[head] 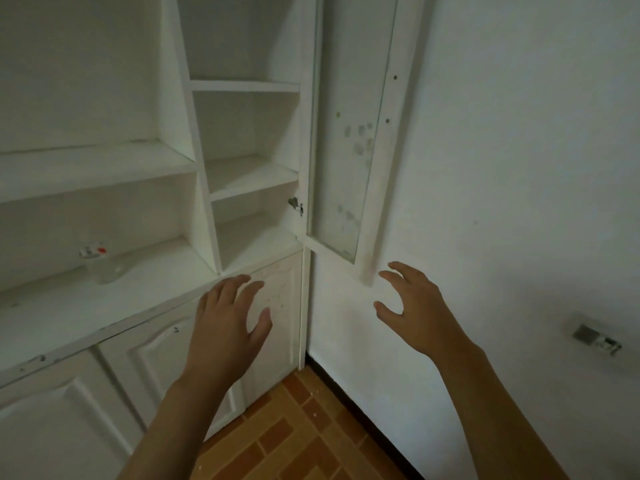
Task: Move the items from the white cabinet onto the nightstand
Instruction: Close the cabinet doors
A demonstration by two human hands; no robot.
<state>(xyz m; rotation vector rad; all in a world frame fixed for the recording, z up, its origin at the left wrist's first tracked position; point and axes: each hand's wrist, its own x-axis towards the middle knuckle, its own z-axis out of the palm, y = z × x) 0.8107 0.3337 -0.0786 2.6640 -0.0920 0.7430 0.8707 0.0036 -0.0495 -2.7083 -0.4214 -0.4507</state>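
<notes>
Both bare hands hang in the air in front of the tall white wooden cabinet point(104, 168), holding nothing. The left hand point(225, 327) is near the lower panelled doors, its fingers point(239, 289) spread wide; the right hand point(415, 310) is beside the open glass-paned cabinet door point(349, 133), fingers loosely parted and slightly bent. A small clear plastic cup with a printed foil lid point(98, 263) stands on the left shelf, well apart from both hands.

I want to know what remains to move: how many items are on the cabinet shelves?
1: a clear cup with a printed lid on the wide lower-left shelf. The other visible shelves hold nothing; parts beyond the frame may hide more.
</notes>
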